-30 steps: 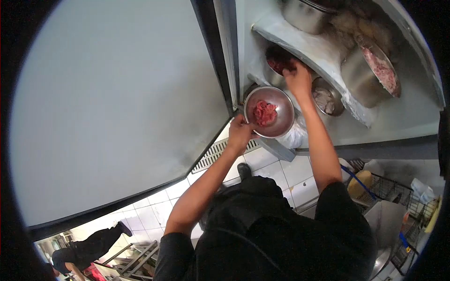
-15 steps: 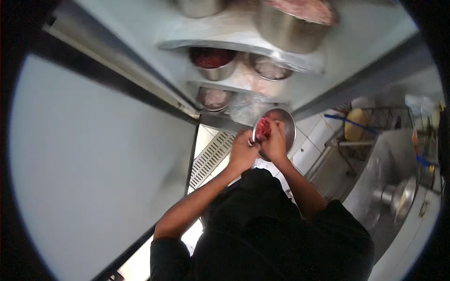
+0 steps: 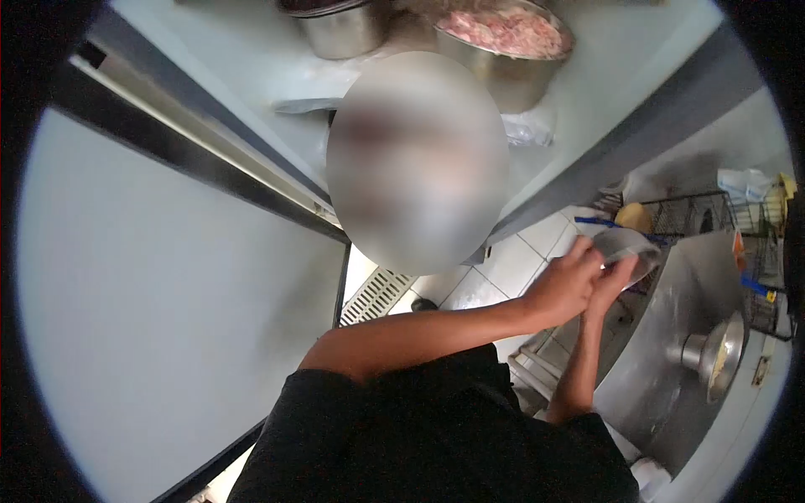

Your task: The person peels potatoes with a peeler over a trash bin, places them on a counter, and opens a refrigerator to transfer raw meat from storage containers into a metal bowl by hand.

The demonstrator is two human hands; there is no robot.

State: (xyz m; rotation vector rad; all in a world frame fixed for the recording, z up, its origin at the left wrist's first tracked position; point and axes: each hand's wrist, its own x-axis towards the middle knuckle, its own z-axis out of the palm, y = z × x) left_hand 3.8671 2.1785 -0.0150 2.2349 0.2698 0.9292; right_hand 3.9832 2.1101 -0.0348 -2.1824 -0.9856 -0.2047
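Observation:
A metal bowl (image 3: 639, 249) is held out to the right, by the sink's near edge, tilted. My left hand (image 3: 563, 289) reaches across my body and is closed at the bowl's left rim. Just beside it, my right hand (image 3: 610, 287) is closed on the bowl's near side, and the two hands touch or overlap. The bowl's inside looks grey; whether the red meat is still in it I cannot tell.
Pots (image 3: 340, 29) and a large pot of pale pink meat (image 3: 503, 38) stand on the fridge shelves. A blurred oval hides the lower shelves. The open fridge door (image 3: 168, 310) is at left. At right are a steel sink (image 3: 662, 386) and a wire rack (image 3: 696, 210).
Both hands and the bowl have moved from in front of the fridge to the right, beside the sink. Red meat under my right hand in the bowl no longer shows.

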